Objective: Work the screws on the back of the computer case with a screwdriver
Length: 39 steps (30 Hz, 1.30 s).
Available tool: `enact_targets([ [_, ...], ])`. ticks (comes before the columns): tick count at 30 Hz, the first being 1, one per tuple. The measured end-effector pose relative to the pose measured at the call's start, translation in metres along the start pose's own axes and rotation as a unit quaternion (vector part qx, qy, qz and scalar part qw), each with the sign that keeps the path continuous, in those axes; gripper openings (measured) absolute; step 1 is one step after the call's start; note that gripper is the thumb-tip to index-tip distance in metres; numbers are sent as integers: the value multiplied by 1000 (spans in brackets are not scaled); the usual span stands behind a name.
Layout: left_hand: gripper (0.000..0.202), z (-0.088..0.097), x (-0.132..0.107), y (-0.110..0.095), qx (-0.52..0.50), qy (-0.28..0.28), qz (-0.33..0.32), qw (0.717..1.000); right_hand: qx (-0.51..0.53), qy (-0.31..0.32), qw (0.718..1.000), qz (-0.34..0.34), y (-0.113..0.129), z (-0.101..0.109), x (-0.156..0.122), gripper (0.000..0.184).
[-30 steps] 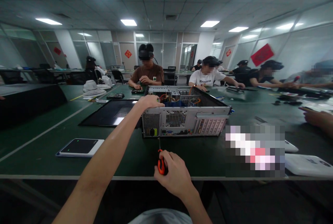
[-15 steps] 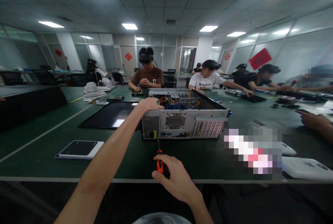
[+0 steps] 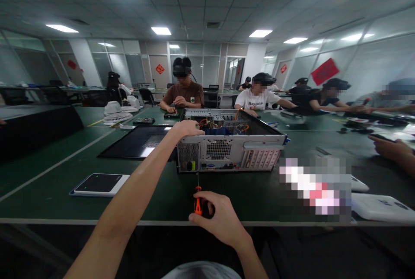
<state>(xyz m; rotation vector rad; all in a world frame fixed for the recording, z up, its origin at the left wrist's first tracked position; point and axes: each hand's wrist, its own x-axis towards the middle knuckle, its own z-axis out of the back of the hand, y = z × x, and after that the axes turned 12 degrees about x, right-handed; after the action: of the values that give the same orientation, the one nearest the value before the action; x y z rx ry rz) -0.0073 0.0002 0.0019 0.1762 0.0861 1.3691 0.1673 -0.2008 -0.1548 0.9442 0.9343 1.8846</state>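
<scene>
An open grey computer case (image 3: 227, 147) lies on its side on the green table (image 3: 48, 171), its rear panel facing me and wires showing inside. My left hand (image 3: 185, 128) rests on the case's top left corner with the fingers curled over the edge. My right hand (image 3: 218, 218) is closed round the orange-and-black handle of a screwdriver (image 3: 197, 203) near the table's front edge. The thin shaft points away from me at the case's rear panel.
The black side panel (image 3: 138, 140) lies left of the case. A white-edged tablet (image 3: 99, 184) sits front left, white devices (image 3: 382, 206) front right, a white fan (image 3: 115, 112) farther back. Several people sit across the table; another person's hand (image 3: 391, 149) reaches in at right.
My right hand with the screwdriver has slid a little lower and nearer the table edge. My left hand stays on the case corner.
</scene>
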Motion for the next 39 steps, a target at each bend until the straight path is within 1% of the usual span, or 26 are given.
enact_targets([
  [5,74,-1,1,1,1,0,-5,1000,-12,-14,1000,3,0,-2,0,34],
  [10,75,0,0,0,3,2,-1,1000,-9,-14,1000,7,-1,-2,0,33],
  [18,75,1,-2,0,-2,8,2,1000,105,-10,994,2,-9,1,0,30],
  [23,76,2,-3,-1,1,5,0,1000,136,1,991,-3,-12,4,-1,35],
  [28,75,4,-5,-2,-1,5,2,1000,151,29,988,-6,-12,8,-2,41],
  [36,74,3,-3,-1,-6,4,3,1000,151,45,988,-4,-10,10,-1,41],
  [39,74,2,-3,-1,-5,2,0,1000,170,44,984,7,-8,10,-1,41],
])
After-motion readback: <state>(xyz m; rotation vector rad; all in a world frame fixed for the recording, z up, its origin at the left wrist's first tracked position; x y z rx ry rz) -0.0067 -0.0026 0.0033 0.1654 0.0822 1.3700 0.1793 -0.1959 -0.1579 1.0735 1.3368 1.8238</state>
